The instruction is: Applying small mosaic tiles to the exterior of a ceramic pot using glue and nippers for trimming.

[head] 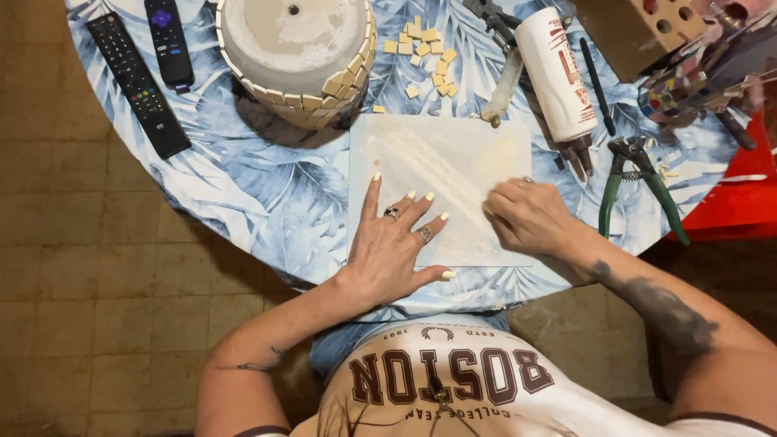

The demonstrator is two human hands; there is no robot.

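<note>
Left hand lies flat, fingers spread wide, on the white tile at the bench front edge. Right hand curled narrow on the tile's right side — can't tell if it grips anything. Green pliers just right; upturned pot and small tile bits behind.
</note>
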